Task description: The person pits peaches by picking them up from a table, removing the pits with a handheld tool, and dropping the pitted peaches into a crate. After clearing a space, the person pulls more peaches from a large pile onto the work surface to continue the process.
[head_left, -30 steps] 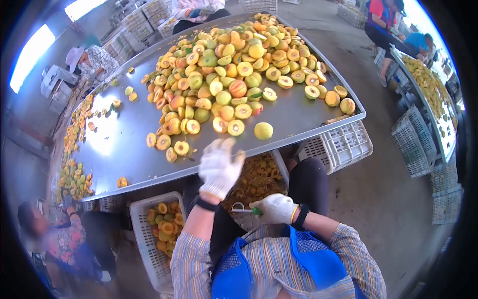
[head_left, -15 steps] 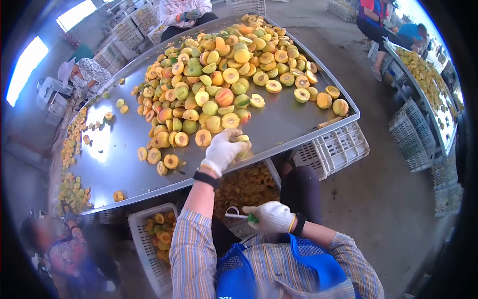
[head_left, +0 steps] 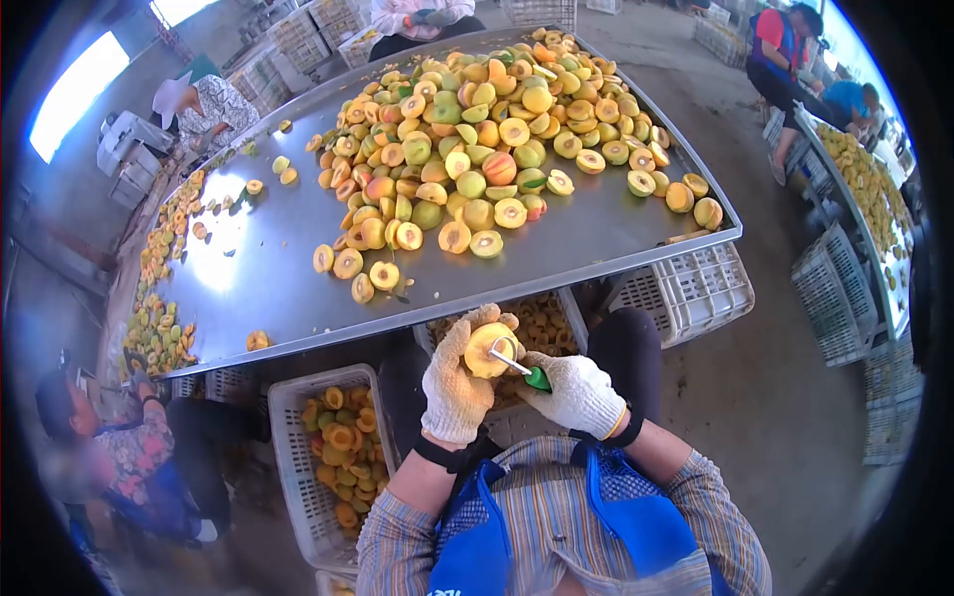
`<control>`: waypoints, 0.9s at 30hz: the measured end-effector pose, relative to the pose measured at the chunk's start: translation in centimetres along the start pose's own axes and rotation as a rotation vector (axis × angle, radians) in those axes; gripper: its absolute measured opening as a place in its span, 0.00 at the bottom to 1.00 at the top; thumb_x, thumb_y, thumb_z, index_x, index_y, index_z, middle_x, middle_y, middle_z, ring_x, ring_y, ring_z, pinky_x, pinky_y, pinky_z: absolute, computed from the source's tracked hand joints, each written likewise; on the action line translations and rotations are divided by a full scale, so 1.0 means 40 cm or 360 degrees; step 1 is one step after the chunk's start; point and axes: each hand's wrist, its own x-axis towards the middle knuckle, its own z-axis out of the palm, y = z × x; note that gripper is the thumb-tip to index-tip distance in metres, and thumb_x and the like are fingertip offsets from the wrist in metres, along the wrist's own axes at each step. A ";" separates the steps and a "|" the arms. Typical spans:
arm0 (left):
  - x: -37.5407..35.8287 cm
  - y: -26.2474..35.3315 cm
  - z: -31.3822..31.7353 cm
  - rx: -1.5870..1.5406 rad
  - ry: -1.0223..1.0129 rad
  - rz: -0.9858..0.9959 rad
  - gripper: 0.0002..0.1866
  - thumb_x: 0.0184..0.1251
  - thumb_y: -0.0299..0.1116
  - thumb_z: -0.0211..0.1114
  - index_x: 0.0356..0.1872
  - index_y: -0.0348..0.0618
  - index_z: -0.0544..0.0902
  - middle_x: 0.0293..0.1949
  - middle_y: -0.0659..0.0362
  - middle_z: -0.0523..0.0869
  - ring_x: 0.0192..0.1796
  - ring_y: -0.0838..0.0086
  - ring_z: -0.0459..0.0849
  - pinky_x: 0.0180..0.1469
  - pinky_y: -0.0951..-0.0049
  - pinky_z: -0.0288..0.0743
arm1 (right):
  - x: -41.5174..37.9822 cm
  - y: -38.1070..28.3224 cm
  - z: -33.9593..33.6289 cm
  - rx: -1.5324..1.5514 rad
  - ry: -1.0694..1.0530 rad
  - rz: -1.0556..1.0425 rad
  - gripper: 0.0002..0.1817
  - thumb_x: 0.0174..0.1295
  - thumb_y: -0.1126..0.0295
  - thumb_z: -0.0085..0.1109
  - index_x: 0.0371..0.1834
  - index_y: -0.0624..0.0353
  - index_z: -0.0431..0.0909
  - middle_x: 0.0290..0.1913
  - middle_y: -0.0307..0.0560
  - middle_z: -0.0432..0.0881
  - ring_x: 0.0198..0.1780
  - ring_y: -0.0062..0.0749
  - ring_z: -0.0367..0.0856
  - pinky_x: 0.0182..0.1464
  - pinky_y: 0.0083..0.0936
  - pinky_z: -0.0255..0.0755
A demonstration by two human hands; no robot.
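My left hand, in a white glove, holds a halved yellow fruit with its cut face up. My right hand, also gloved, grips a tool by its green handle. The tool's metal loop touches the cut face of the fruit. Both hands are in front of the near edge of the metal table, on which halved fruits lie heaped.
Below the table a crate of fruit pieces is partly hidden by my hands. White crates stand at left and right. Several people sit around; another fruit-covered table is at right.
My left hand has drawn back from the table's near edge towards me, now with a halved fruit in it. My right hand has brought the tool up to the fruit. The view has shifted slightly.
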 end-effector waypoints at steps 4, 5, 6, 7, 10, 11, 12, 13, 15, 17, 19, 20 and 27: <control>-0.017 -0.020 0.031 -0.0055 0.0093 0.0036 0.24 0.78 0.45 0.53 0.58 0.33 0.79 0.53 0.43 0.84 0.50 0.54 0.85 0.55 0.56 0.80 | -0.007 -0.002 0.008 0.0002 0.0009 0.0000 0.17 0.64 0.55 0.61 0.50 0.53 0.83 0.27 0.55 0.85 0.29 0.51 0.86 0.33 0.43 0.80; -0.021 -0.026 0.039 -0.0085 0.0146 0.0047 0.24 0.78 0.47 0.54 0.56 0.34 0.80 0.51 0.44 0.84 0.48 0.54 0.85 0.52 0.56 0.81 | -0.008 0.002 0.013 -0.0001 0.0011 0.0003 0.17 0.64 0.55 0.61 0.50 0.53 0.83 0.27 0.55 0.85 0.29 0.51 0.86 0.33 0.43 0.80; -0.026 -0.032 0.041 -0.0118 0.0203 0.0058 0.25 0.77 0.49 0.54 0.55 0.34 0.81 0.49 0.45 0.85 0.45 0.53 0.86 0.50 0.55 0.82 | -0.009 0.010 0.022 -0.0020 -0.0066 0.0025 0.19 0.61 0.55 0.64 0.51 0.52 0.84 0.28 0.54 0.86 0.31 0.51 0.87 0.34 0.42 0.81; -0.031 -0.035 0.039 -0.0121 0.0206 0.0053 0.25 0.77 0.49 0.54 0.55 0.34 0.81 0.49 0.45 0.85 0.45 0.53 0.86 0.50 0.55 0.82 | -0.009 0.020 0.034 -0.0038 -0.0146 0.0048 0.21 0.59 0.54 0.68 0.52 0.51 0.84 0.29 0.53 0.86 0.32 0.50 0.87 0.35 0.41 0.82; -0.040 -0.038 0.048 -0.0130 0.0370 -0.0141 0.29 0.78 0.56 0.53 0.46 0.35 0.83 0.42 0.47 0.87 0.39 0.57 0.86 0.42 0.61 0.83 | -0.018 0.044 0.091 0.0011 -0.0175 0.0087 0.18 0.57 0.54 0.69 0.46 0.50 0.87 0.28 0.52 0.86 0.31 0.50 0.87 0.34 0.41 0.82; -0.042 -0.041 0.048 -0.0133 0.0380 -0.0146 0.29 0.78 0.56 0.53 0.46 0.35 0.83 0.42 0.47 0.87 0.39 0.57 0.86 0.42 0.61 0.83 | -0.027 0.054 0.092 0.0013 -0.0185 0.0093 0.18 0.57 0.54 0.69 0.46 0.50 0.87 0.28 0.52 0.86 0.31 0.50 0.87 0.34 0.41 0.82; -0.043 -0.043 0.047 -0.0011 0.0457 -0.0145 0.28 0.78 0.56 0.54 0.44 0.35 0.83 0.40 0.47 0.87 0.39 0.58 0.87 0.41 0.62 0.83 | -0.028 0.048 0.071 -0.0010 -0.0164 -0.0024 0.16 0.57 0.55 0.69 0.44 0.50 0.87 0.28 0.52 0.85 0.31 0.50 0.86 0.34 0.41 0.81; -0.042 -0.042 0.046 0.0114 0.0531 -0.0143 0.28 0.77 0.56 0.55 0.42 0.35 0.84 0.39 0.47 0.87 0.38 0.58 0.87 0.41 0.62 0.83 | -0.025 0.040 0.051 -0.0032 -0.0139 -0.0142 0.14 0.57 0.56 0.68 0.41 0.51 0.87 0.28 0.53 0.85 0.31 0.50 0.86 0.34 0.41 0.81; -0.038 -0.034 0.054 0.0107 0.0476 -0.0144 0.26 0.77 0.54 0.57 0.40 0.36 0.84 0.38 0.47 0.87 0.38 0.59 0.87 0.41 0.63 0.83 | -0.026 0.025 0.033 -0.0139 -0.0238 -0.0168 0.24 0.54 0.45 0.72 0.40 0.54 0.86 0.29 0.49 0.86 0.32 0.44 0.86 0.37 0.37 0.80; -0.037 -0.027 0.065 0.0097 0.0411 -0.0144 0.25 0.76 0.53 0.59 0.38 0.36 0.84 0.37 0.47 0.87 0.37 0.60 0.87 0.40 0.64 0.83 | -0.029 0.008 0.032 0.0159 -0.0684 0.0227 0.25 0.53 0.43 0.72 0.41 0.52 0.86 0.27 0.47 0.86 0.31 0.42 0.87 0.35 0.34 0.80; -0.037 -0.025 0.071 -0.0089 0.0159 -0.0105 0.23 0.76 0.49 0.61 0.34 0.35 0.86 0.36 0.47 0.88 0.37 0.61 0.88 0.39 0.66 0.83 | -0.031 0.028 0.058 0.0405 -0.0514 0.0044 0.25 0.53 0.42 0.72 0.39 0.53 0.87 0.24 0.46 0.84 0.28 0.42 0.86 0.32 0.33 0.78; -0.036 -0.029 0.071 -0.0090 0.0160 -0.0111 0.23 0.76 0.49 0.61 0.34 0.35 0.86 0.36 0.47 0.88 0.37 0.61 0.88 0.39 0.66 0.83 | -0.027 0.044 0.057 0.0171 -0.0384 -0.0070 0.24 0.54 0.44 0.72 0.39 0.54 0.86 0.24 0.47 0.84 0.27 0.43 0.85 0.31 0.34 0.78; -0.034 -0.020 0.034 0.0285 0.0028 -0.0218 0.20 0.76 0.45 0.61 0.33 0.38 0.87 0.35 0.47 0.89 0.35 0.60 0.87 0.39 0.63 0.83 | -0.029 0.069 0.078 0.1458 -0.1076 -0.0135 0.11 0.61 0.67 0.68 0.43 0.60 0.88 0.38 0.44 0.89 0.39 0.26 0.85 0.43 0.28 0.79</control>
